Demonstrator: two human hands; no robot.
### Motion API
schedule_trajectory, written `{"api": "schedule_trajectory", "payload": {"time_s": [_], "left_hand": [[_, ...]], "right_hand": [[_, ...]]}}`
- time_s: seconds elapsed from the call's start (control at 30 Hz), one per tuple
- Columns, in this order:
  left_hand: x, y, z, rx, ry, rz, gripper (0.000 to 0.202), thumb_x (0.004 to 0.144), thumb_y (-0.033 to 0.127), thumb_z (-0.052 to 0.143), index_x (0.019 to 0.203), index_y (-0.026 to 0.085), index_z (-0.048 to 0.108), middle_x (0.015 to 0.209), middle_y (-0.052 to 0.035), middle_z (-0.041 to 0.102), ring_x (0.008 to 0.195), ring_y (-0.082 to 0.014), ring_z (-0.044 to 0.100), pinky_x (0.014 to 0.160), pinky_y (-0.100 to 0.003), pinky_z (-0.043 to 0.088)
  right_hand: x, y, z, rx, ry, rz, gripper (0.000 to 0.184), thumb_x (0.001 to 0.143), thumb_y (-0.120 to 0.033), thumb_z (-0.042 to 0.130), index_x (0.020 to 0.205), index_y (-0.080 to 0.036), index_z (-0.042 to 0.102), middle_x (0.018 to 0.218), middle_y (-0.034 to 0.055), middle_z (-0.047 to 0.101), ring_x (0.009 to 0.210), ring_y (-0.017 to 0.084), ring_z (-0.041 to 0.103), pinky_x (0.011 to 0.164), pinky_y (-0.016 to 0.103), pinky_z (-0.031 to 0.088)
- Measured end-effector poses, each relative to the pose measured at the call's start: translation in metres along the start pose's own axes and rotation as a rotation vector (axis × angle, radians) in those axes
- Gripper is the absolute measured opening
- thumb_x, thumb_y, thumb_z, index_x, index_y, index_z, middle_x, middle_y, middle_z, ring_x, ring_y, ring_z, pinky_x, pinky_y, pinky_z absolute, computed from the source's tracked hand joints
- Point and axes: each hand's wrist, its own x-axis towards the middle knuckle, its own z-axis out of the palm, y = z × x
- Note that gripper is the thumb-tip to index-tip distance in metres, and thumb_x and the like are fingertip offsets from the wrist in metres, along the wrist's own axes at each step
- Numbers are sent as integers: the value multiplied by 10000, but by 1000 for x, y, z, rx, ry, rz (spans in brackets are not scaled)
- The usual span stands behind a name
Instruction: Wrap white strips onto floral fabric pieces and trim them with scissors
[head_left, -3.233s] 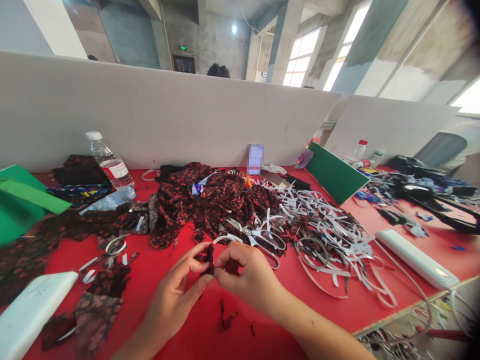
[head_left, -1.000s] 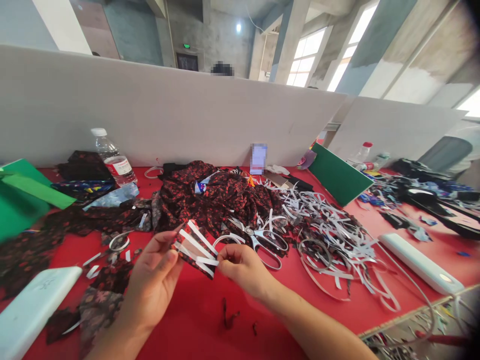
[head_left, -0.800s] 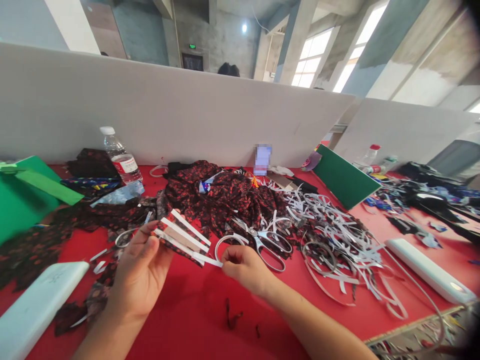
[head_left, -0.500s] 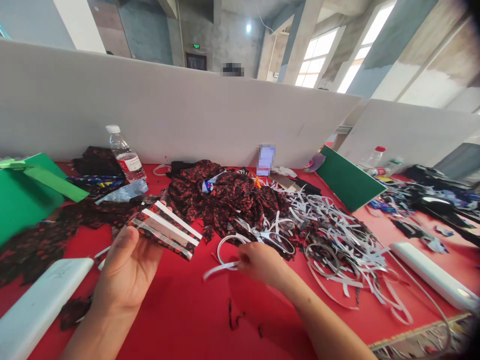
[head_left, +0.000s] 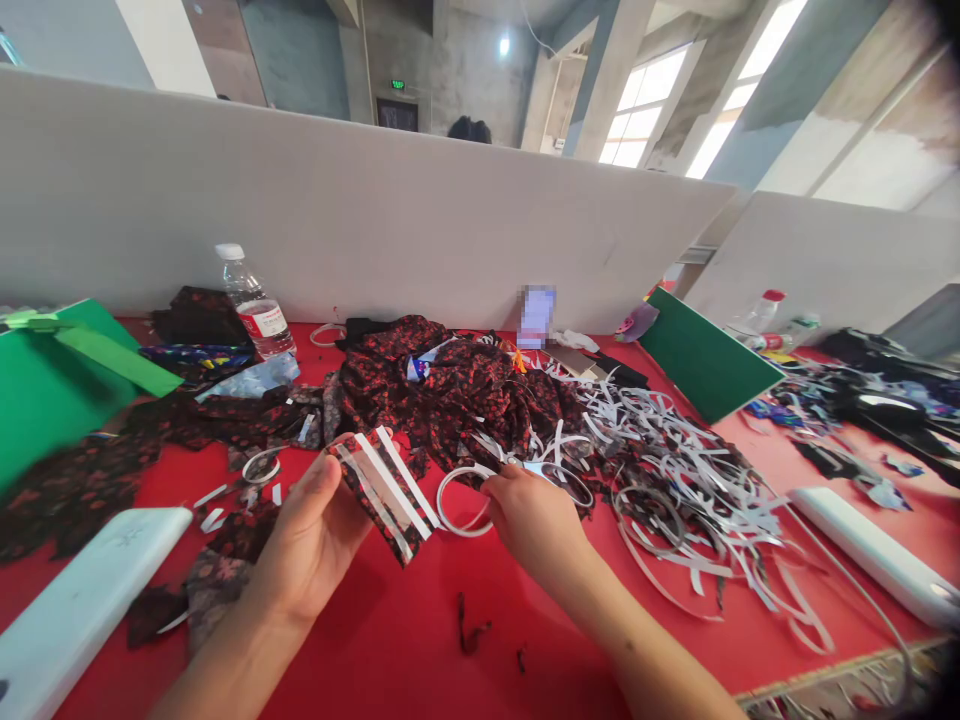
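Observation:
My left hand (head_left: 311, 535) holds up a small piece of dark floral fabric (head_left: 379, 485) with white tape strips stuck across it, pinched between thumb and fingers. My right hand (head_left: 529, 510) is lower and to the right, its fingers curled against a white strip loop (head_left: 454, 505) and the scissors (head_left: 551, 472) at the edge of the cloth heap. What those fingers hold is hidden. Both hands are over the red table (head_left: 420, 640).
A heap of red-and-black floral cloth (head_left: 450, 390) lies behind the hands, with a tangle of white strips (head_left: 675, 470) to its right. A water bottle (head_left: 251, 300), green boards (head_left: 45, 390) (head_left: 709, 355), white flat devices (head_left: 82, 595) (head_left: 877, 550) and a grey partition (head_left: 375, 210) surround them.
My hands unfolded the fabric piece. The right hand peeled a white strip off it and moved right to the pile by the scissors; the left hand kept the piece and turned it.

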Motion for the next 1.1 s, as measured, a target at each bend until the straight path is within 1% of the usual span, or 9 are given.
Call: {"api": "schedule_trajectory", "payload": {"time_s": [0.1,0.2,0.27,0.37,0.5,0.67,0.8,0.9,1.1], "left_hand": [[1,-4,-1,17,-26,-17,183,760,249,678,929,180,688,909,-30,750,816,-195,694,714,-284,594],[0,-9,-2,48,-74,-54,187,760,265,683,927,182,676,897,-30,738,796,-182,688,694,-271,585],[-2,-14,-2,75,-107,-75,210,763,264,682,957,188,659,911,-36,730,789,-175,684,693,-267,575],[-4,-21,-2,93,-142,-105,233,753,249,696,977,217,636,888,-16,722,776,-159,679,697,-256,558],[-7,-25,-1,126,-180,-130,245,740,279,709,965,228,627,862,-5,712,761,-164,679,711,-268,545],[-6,-21,-1,132,-154,-124,242,744,274,703,968,228,626,893,-10,715,795,-177,682,736,-285,543],[-1,-15,0,86,-117,-94,183,725,288,716,869,193,654,856,-13,725,847,-210,683,773,-309,542],[3,-12,-3,40,-111,-73,181,746,289,695,886,180,660,846,-16,728,848,-215,686,789,-319,542],[5,-8,-4,-31,-51,-62,96,776,219,658,857,169,671,806,-9,734,761,-183,694,744,-297,563]], "right_hand": [[-5,-5,-1,116,119,-104,271,816,-64,470,939,-200,669,917,75,623,873,191,608,666,237,466],[-11,-13,0,309,273,-280,313,826,-51,447,1019,-188,650,964,84,588,889,180,575,753,263,473],[-15,-19,1,433,342,-411,334,866,-103,429,1139,-188,600,989,91,558,875,177,552,774,289,474],[-19,-28,4,534,334,-543,373,914,-254,439,1275,-186,507,1011,101,519,851,182,524,748,310,482],[-21,-33,8,574,321,-587,535,906,-496,425,1316,-155,471,975,109,502,818,194,505,708,329,486],[-23,-36,13,530,369,-625,631,882,-601,367,1291,-139,498,928,107,523,783,194,499,682,331,477],[-27,-38,15,466,383,-651,667,846,-635,413,1295,-148,487,1031,135,530,860,217,506,747,363,482],[-29,-39,15,402,388,-669,671,818,-630,479,1298,-162,474,1141,149,525,912,237,504,811,400,473],[-31,-38,19,287,496,-748,567,851,-555,503,1246,-147,500,1146,133,608,964,234,533,848,381,466]]}}
